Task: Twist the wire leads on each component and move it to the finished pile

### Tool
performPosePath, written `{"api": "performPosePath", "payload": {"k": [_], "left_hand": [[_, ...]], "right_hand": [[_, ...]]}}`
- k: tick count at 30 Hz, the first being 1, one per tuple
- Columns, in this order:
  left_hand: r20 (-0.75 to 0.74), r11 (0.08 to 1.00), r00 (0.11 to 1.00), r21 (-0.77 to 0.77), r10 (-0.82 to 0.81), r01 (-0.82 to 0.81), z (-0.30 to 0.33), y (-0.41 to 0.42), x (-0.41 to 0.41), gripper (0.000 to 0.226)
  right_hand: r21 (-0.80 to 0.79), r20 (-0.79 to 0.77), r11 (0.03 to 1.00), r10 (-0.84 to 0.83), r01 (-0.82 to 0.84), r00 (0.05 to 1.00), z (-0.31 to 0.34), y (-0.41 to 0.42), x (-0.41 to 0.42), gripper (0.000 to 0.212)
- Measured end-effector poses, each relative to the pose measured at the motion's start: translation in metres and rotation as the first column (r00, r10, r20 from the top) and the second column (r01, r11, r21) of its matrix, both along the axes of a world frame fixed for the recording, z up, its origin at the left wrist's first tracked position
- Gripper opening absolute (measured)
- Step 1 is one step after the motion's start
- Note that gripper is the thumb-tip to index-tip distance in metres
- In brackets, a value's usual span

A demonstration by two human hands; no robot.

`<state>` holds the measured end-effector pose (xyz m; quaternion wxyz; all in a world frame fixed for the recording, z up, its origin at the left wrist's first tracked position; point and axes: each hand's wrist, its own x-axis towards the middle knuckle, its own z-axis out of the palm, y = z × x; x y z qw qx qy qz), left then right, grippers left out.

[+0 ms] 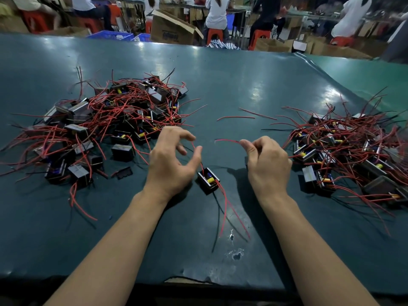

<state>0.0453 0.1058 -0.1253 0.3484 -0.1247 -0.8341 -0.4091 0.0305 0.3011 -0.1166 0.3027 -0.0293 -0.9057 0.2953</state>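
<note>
Small black box component with a yellow part lies on the dark green mat between both hands, red leads trailing nearer. Left hand relaxed, fingers apart, holding nothing. Right hand pinches a red wire lead. Tangled component piles left and right. Cardboard box print unreadable; workers seated behind.

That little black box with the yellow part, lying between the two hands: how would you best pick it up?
Probably by the black component's two long side walls, coming straight down from above. It lies flat on the green table mat with its open face up, and red leads leave both short ends, so the long sides stay clear for fingers.
</note>
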Motion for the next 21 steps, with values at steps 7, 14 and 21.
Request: {"api": "performPosePath", "payload": {"k": [7, 14, 21], "left_hand": [[0.292, 0.935, 0.892, -0.194, 0.345, -0.298, -0.004, 0.006, -0.006, 0.040], [0.315, 0.931, 0.920, 0.346, -0.232, 0.117, 0.000, -0.003, -0.007, 0.010], [0.376, 0.822, 0.815, 0.534, -0.441, 0.199, 0.004, -0.003, 0.000, 0.014]], "right_hand": [[-0.091, 0.013, 0.991, 0.105, -0.103, 0.994, 0.001, 0.004, 0.003, 0.033], [-0.371, 0.052, 0.880, 0.339, -0.297, 0.940, 0.004, -0.001, 0.004, 0.029], [-0.712, 0.089, 0.626, 0.530, -0.318, 0.843, -0.001, -0.007, 0.006, 0.009]]}}
